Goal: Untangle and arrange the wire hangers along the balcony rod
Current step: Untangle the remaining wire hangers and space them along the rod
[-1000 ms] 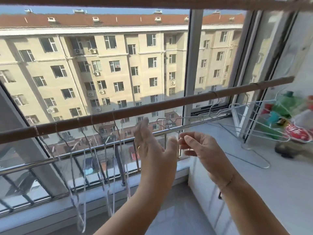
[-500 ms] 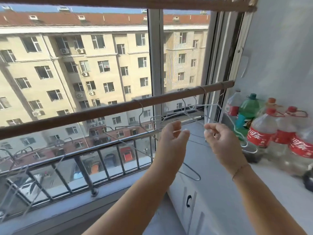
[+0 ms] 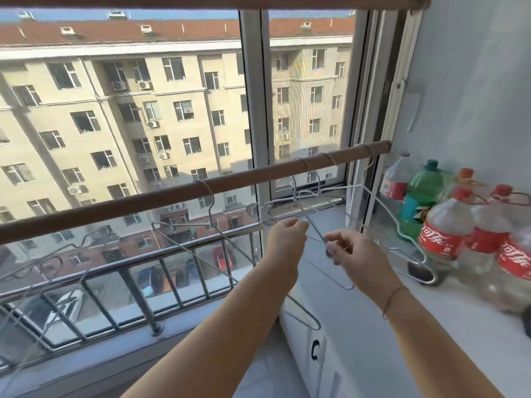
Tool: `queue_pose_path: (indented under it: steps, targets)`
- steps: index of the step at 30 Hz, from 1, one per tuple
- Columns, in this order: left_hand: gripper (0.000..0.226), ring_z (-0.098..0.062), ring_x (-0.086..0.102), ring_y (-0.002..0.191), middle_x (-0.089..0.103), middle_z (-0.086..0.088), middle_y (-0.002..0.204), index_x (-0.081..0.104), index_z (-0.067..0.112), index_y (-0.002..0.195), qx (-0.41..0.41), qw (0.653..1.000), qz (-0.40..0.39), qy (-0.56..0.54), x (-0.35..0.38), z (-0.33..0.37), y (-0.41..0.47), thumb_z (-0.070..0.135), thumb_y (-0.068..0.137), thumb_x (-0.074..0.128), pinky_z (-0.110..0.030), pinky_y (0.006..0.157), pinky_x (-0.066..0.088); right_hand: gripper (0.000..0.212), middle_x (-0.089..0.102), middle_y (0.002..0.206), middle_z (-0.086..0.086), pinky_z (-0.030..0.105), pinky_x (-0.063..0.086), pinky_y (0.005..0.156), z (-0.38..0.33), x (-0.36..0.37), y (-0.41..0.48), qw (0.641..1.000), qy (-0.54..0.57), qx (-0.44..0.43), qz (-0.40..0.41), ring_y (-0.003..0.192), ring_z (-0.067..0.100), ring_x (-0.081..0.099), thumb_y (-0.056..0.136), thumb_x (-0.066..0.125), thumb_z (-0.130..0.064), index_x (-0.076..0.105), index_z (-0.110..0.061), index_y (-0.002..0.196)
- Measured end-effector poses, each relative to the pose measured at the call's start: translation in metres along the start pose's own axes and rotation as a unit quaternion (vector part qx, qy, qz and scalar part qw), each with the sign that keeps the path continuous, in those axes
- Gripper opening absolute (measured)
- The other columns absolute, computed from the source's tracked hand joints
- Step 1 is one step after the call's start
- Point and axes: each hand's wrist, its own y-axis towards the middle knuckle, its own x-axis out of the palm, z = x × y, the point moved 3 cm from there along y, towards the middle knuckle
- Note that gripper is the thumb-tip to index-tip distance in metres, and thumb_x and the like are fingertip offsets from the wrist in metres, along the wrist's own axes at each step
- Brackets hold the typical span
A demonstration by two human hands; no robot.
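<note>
**Head view.** Several wire hangers (image 3: 309, 193) hang by their hooks from the balcony rod (image 3: 143, 201). They are bunched and crossed toward its right end. One more hanger (image 3: 184, 225) hangs apart, further left.

The left hand (image 3: 286, 239) has its fingers (image 3: 297, 225) curled round a wire of the bunch. The right hand (image 3: 356, 257) pinches a thin wire just beside it, between fingers (image 3: 332, 249) and thumb.

**Handling.** The hangers are judged light, springy and smooth, and likely to snag on one another. The recommended hold is the straight shoulder wire near the hook, lifting one hook clear at a time.

Bottles (image 3: 442, 234) stand on the table (image 3: 359, 326) at the right.
</note>
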Motion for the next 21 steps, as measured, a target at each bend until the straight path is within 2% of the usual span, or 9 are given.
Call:
queue_pose_path:
  steps: [3,5,8,11,14,18,21]
  targets:
    - [0.021,-0.022,0.051,0.079,0.055,-0.009,0.077,0.057,0.013,0.067,0.018,1.0,-0.005,-0.013,0.0,0.005,0.01,0.005,0.086,0.049,-0.032,0.073,0.041,0.006,0.064,0.071,0.002,0.014,0.047,0.061,-0.008,0.013,0.003,0.998,0.052,-0.004,-0.035,0.061,0.005,0.059,0.089,0.058,-0.016,0.063,-0.02,0.09]
    - [0.021,-0.023,0.052,0.073,0.056,-0.009,0.07,0.058,0.011,0.067,0.025,0.999,-0.014,-0.035,0.0,0.01,0.014,-0.001,0.082,0.049,-0.029,0.064,0.043,0.005,0.064,0.071,0.001,0.009,0.045,0.055,-0.016,0.019,0.006,0.997,0.06,-0.014,-0.043,0.054,-0.002,0.055,0.089,0.059,-0.018,0.063,-0.017,0.091]
    - [0.021,-0.022,0.053,0.069,0.057,-0.009,0.073,0.058,0.011,0.071,0.034,0.997,-0.015,-0.065,-0.005,0.019,0.013,-0.003,0.084,0.049,-0.025,0.055,0.044,0.006,0.064,0.068,-0.001,0.01,0.045,0.053,-0.025,0.024,0.011,0.996,0.078,-0.025,-0.03,0.052,-0.002,0.054,0.09,0.057,-0.019,0.062,-0.017,0.089]
    - [0.023,-0.024,0.054,0.078,0.057,-0.013,0.081,0.057,0.011,0.073,0.048,0.995,-0.019,-0.086,-0.014,0.028,0.014,-0.002,0.088,0.045,-0.028,0.062,0.046,0.009,0.062,0.064,-0.002,0.011,0.042,0.054,-0.034,0.029,0.019,0.995,0.093,-0.038,-0.021,0.051,-0.002,0.052,0.09,0.056,-0.02,0.064,-0.015,0.091]
    - [0.023,-0.024,0.056,0.079,0.059,-0.012,0.081,0.057,0.011,0.075,0.05,0.993,-0.002,-0.11,-0.024,0.033,0.021,0.0,0.09,0.043,-0.028,0.069,0.049,0.014,0.061,0.061,-0.003,0.01,0.041,0.052,-0.044,0.035,0.028,0.994,0.101,-0.048,-0.017,0.05,-0.002,0.052,0.09,0.056,-0.019,0.066,-0.011,0.092]
    - [0.019,-0.02,0.057,0.069,0.059,-0.01,0.075,0.058,0.006,0.077,0.024,0.993,0.041,-0.112,-0.033,0.021,0.03,0.004,0.092,0.046,-0.026,0.064,0.048,0.014,0.061,0.061,0.0,0.012,0.04,0.051,-0.043,0.046,0.028,0.99,0.11,-0.04,-0.083,0.048,-0.002,0.051,0.089,0.056,-0.017,0.067,-0.008,0.091]
    - [0.017,-0.018,0.054,0.059,0.059,-0.008,0.067,0.059,0.004,0.078,0.014,0.996,0.076,-0.05,-0.038,0.007,0.033,0.006,0.091,0.049,-0.026,0.06,0.045,0.018,0.061,0.063,0.003,0.013,0.042,0.05,-0.03,0.048,0.022,0.983,0.138,-0.017,-0.122,0.049,0.001,0.052,0.09,0.055,-0.02,0.067,-0.006,0.09]
